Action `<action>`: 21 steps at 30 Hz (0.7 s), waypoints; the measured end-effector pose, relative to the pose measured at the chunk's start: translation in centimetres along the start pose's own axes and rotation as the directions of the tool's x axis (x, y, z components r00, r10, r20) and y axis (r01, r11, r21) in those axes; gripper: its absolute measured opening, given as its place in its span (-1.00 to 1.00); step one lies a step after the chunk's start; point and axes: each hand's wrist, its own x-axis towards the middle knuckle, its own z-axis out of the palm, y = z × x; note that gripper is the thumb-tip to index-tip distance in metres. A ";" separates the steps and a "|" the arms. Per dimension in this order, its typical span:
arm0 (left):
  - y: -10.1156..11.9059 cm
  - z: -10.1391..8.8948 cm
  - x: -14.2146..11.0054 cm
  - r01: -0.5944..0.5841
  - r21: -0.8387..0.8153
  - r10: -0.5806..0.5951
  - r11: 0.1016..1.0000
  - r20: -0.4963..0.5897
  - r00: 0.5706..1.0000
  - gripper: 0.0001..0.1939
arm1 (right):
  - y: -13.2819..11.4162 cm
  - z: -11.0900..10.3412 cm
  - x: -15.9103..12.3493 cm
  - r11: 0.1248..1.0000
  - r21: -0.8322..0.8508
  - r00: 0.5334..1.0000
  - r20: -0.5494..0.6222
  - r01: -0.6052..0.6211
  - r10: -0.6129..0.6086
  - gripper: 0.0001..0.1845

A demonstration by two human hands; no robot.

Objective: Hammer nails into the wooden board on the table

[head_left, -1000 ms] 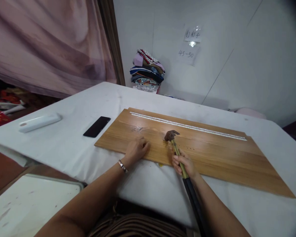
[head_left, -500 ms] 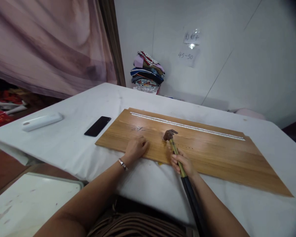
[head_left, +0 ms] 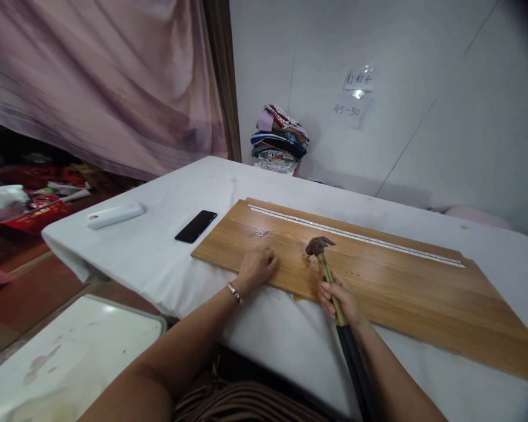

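Observation:
My right hand (head_left: 338, 302) is wrapped round the yellowish handle of a claw hammer (head_left: 330, 278), above the black grip. The rusty hammer head hangs over the middle of a wooden board (head_left: 405, 287), its claw pointing right; whether it touches the wood I cannot tell. A row of small dark dots (head_left: 352, 272) marks the board just right of the hammer. My left hand (head_left: 259, 266) rests closed on the board's near edge, fingers curled under; anything inside is hidden. Just beyond it lies a small heap of nails (head_left: 260, 233).
White measuring strips (head_left: 356, 234) run along the board's far side. Left of the board, a black phone (head_left: 196, 226) and a white elongated object (head_left: 116, 215) lie on the white-covered table (head_left: 158, 255). Folded cloths (head_left: 279, 139) are stacked by the wall. A white stool (head_left: 97, 334) stands lower left.
The whole view has shifted, so the table and both hands appear further right and slightly lower. Against the board, the hands and hammer look nearly unmoved.

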 end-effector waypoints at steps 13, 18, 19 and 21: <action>0.6 -0.8 0.0 0.016 0.009 -0.016 1.000 0.005 1.000 -0.65 | -0.3 0.5 0.2 1.000 -0.004 1.000 -0.010 -0.013 0.013 -0.47; 0.5 -0.7 0.0 0.011 0.028 -0.012 1.000 0.016 1.000 -0.64 | -0.5 0.6 0.1 0.999 -0.031 1.000 -0.006 -0.017 0.017 -0.50; 0.5 -0.7 0.0 0.010 0.027 -0.010 1.000 0.016 1.000 -0.64 | -0.5 0.5 0.1 0.999 -0.033 1.000 -0.006 -0.019 0.019 -0.50; 0.4 -0.7 0.0 0.009 0.021 -0.009 1.000 0.014 1.000 -0.64 | -0.4 0.5 0.2 0.999 -0.033 1.000 -0.005 -0.023 0.023 -0.50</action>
